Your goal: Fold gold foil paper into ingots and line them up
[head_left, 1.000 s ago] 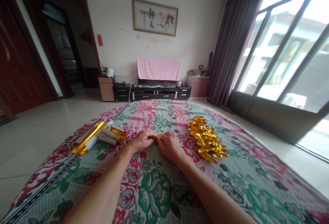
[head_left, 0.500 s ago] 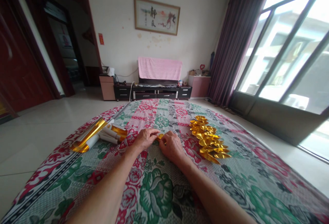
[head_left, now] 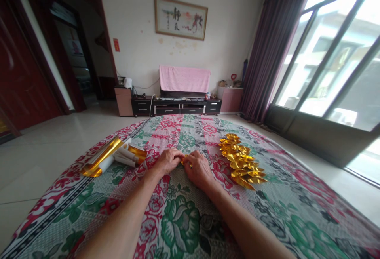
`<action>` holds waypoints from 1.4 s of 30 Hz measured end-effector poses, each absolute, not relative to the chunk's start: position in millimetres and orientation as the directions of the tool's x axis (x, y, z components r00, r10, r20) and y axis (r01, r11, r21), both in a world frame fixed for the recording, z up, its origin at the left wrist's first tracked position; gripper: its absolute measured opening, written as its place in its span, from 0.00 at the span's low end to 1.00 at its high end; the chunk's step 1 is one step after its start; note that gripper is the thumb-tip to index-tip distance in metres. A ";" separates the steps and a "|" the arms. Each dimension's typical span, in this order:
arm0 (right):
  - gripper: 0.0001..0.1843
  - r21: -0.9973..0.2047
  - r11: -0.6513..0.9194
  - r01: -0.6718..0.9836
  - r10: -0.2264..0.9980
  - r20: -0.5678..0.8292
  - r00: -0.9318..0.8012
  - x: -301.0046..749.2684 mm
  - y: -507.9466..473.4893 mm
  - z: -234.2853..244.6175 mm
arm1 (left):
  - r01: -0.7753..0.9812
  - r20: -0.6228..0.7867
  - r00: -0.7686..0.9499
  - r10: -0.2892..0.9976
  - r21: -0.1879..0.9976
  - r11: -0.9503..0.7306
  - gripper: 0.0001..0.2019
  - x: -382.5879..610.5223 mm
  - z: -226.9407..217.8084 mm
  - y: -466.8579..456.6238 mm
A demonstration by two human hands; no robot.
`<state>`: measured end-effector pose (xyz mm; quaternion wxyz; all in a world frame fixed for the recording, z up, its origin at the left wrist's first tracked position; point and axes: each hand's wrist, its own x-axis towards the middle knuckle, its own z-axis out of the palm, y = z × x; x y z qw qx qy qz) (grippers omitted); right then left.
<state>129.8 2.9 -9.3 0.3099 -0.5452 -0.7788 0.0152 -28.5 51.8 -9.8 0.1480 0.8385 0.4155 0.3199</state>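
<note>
My left hand point(head_left: 170, 160) and my right hand point(head_left: 198, 168) meet over the middle of the table, both with fingers closed in a pinch. Between them is a small piece of gold foil paper point(head_left: 183, 161), mostly hidden by the fingers. The fingertips of both hands are on it. To the right lies a row of folded gold paper ingots point(head_left: 242, 160), with pointed ends, set close together. On the left are gold-and-white foil paper sheets point(head_left: 103, 158), curled and partly rolled, apart from my hands.
A flowered cloth point(head_left: 181, 223) in red, green and grey covers the round table. Beyond it stand a low black TV cabinet point(head_left: 168, 110) and a television under a pink towel point(head_left: 184, 79). A glazed door point(head_left: 320, 65) is on the right.
My left fingertips have shifted slightly and are closer to the right hand over the gold paper. The ingots and sheets have stayed in place.
</note>
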 end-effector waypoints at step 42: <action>0.05 -0.403 0.383 0.831 0.877 0.442 -0.190 136.0 3.1 -6.3 | 0.641 0.440 0.402 0.803 0.491 -0.590 0.10 -26.2 -11.2 46.6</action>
